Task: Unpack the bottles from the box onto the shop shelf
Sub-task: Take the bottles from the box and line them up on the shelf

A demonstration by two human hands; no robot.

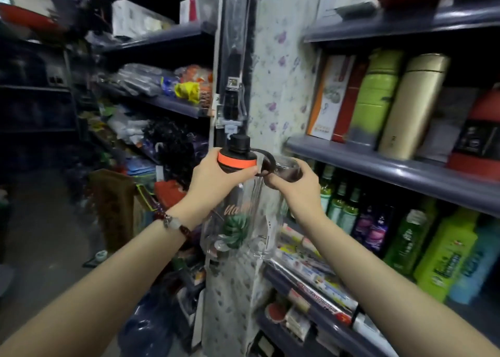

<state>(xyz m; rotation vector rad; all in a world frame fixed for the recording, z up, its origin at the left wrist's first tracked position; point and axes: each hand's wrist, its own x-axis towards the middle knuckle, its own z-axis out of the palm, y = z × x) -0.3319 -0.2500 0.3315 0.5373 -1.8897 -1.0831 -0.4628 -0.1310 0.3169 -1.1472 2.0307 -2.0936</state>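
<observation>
Grey metal shop shelves (378, 156) are running along the right of the frame, carrying a lime-green flask (376, 97) and a gold cylindrical flask (414, 105) standing side by side on the upper tier, with green and purple bottles (359, 218) lining the tier below. A floral-papered pillar (281, 72) is rising through the centre, directly behind the held item, and bagged goods are crowding the darker shelves at the left. At the centre of the frame a clear plastic bottle with a black cap, an orange collar and a green leaf print (238, 221) is hanging in the air in front of the pillar, just left of the shelf edge. The left hand (216, 183), reaching up from the lower left with a beaded bracelet (173, 222) on its wrist, is wrapping its fingers round the bottle's neck just under the orange collar. The right hand (295, 183), coming up from the lower right, is pinching the black carrying loop (266, 162) beside the cap.
</observation>
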